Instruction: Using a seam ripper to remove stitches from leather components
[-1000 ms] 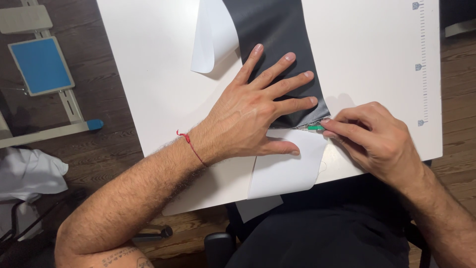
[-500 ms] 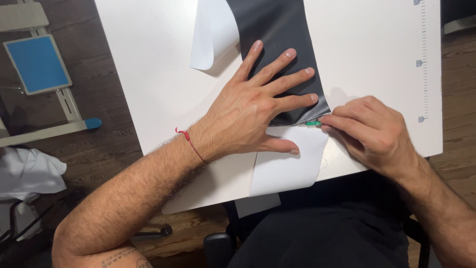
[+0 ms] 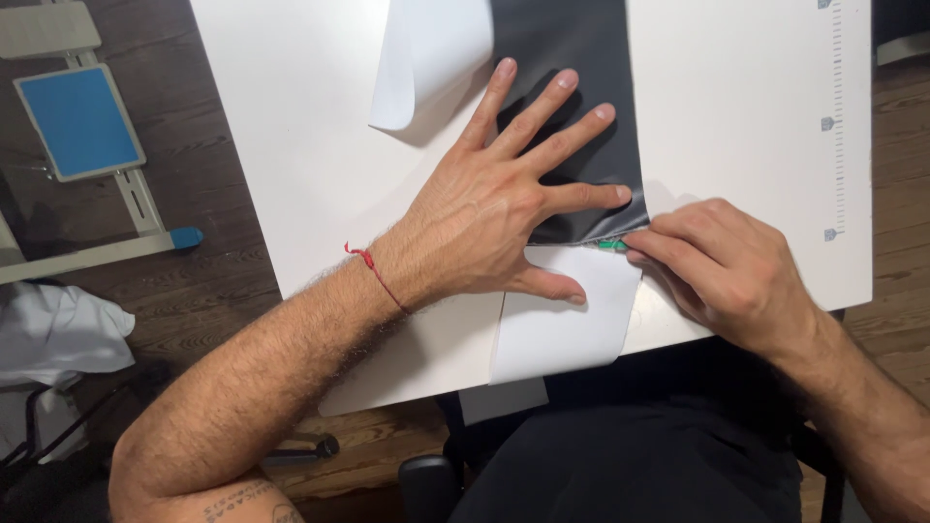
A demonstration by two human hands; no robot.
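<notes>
Two hands at work: left hand point(image 3: 494, 218) spread flat on black sheet point(image 3: 572, 87) mid-bench; right hand point(image 3: 722, 266) pinching small green tool point(image 3: 611, 245) at sheet's near edge. Bare white bench point(image 3: 291, 145) left and right.

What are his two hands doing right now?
Left hand: open, fingers spread flat on the black sheet.
Right hand: closed, fingers pinching a small green tool at the sheet's edge.

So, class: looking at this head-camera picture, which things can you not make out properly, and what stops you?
- Green tool: head view, mostly covered by the right hand; kind unclear.
- Dark sheet: cut off by the top edge, partly under the left hand.
- Ruler marks: too small.
</notes>
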